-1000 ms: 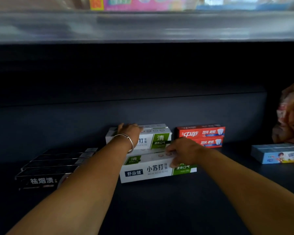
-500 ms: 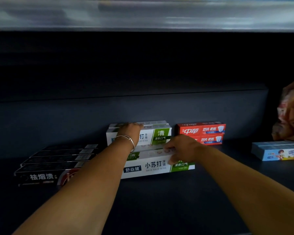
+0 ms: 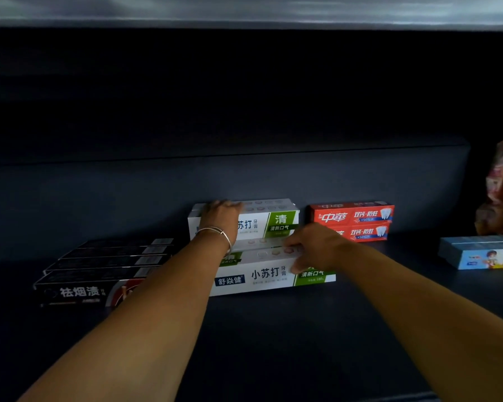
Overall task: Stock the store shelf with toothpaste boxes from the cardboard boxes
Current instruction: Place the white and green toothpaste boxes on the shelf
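Head view: mid-frame on the dark shelf (image 3: 273,343), the left hand (image 3: 219,217) lies flat on the rear white toothpaste stack (image 3: 273,221); the right hand (image 3: 314,246) pinches the front white toothpaste box (image 3: 262,275).

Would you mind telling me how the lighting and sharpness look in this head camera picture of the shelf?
Head view: the shelf bay is dim, its back panel nearly black; the white and green toothpaste boxes and red toothpaste boxes read clearly, while the black toothpaste boxes sink into shadow. The upper shelf edge is a smeared pale band. The blue box at the right edge looks soft.
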`<state>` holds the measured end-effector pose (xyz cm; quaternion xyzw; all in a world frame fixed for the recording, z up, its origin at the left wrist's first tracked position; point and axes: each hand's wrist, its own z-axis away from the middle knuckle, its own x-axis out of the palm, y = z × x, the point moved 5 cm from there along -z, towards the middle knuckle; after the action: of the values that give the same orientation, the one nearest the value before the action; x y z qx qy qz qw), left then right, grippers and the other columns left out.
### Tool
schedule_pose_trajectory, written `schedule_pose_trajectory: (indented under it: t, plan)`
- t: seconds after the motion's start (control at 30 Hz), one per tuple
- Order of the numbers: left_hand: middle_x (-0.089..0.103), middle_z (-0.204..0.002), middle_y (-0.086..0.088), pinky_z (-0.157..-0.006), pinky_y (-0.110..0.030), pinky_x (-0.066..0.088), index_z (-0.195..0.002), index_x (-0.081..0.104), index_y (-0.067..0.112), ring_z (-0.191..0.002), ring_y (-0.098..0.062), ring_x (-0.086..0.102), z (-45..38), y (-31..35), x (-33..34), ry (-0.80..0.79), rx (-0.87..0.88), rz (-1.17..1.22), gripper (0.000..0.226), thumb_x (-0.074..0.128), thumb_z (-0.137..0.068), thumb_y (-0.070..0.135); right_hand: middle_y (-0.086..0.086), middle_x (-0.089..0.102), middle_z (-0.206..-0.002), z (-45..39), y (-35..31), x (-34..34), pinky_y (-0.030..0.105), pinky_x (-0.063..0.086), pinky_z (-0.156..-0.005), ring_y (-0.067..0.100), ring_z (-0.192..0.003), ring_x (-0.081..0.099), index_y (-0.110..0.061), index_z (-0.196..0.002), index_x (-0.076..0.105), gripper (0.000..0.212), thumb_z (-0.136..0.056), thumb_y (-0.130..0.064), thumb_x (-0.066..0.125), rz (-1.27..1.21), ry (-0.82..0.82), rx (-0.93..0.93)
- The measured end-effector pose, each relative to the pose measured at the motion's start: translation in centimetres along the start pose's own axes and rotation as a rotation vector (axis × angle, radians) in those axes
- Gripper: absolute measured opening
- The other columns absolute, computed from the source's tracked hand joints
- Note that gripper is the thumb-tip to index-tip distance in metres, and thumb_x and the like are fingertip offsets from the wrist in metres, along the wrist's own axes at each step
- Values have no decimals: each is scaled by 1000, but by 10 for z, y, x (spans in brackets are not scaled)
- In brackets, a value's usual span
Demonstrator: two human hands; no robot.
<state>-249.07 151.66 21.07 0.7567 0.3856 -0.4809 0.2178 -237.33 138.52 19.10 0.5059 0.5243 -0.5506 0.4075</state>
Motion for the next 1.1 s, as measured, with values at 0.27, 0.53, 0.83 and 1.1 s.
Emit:
schedule_pose_trajectory:
  t: [0.27,0.53,0.83,1.1]
  plan:
    - [18,-155,-2,-108,-65,15,-146,24,29,-143,-33,5,22,-19,3,-42,-231,48,65,49,-90,5,2,49,-136,0,-3,2,29,42,-102,20,-122,49,-18,-137,47,61,-82,-25,71,-2,1,20]
    - [29,-150,-7,-104,-52,35,-145,29,26,-140,-32,16,16,-22,7,13,-220,79,58,44,-93,5,2,52,-133,-2,-5,4,29,44,-100,20,-119,51,-17,-133,51,55,-82,-23,70,-9,19,5]
    - [-2,-158,-8,-111,-59,22,-149,17,25,-144,-35,-4,21,-27,12,-41,-230,141,71,52,-91,3,2,44,-134,-6,-13,9,30,39,-107,20,-125,44,-16,-138,47,60,-82,-22,70,-1,50,-2]
    - [-7,-157,-13,-114,-55,18,-150,10,23,-143,-39,-5,38,-35,15,-13,-314,237,81,59,-89,7,-2,42,-139,-3,-16,14,40,24,-113,19,-134,29,-23,-133,52,53,-83,-31,67,126,113,37]
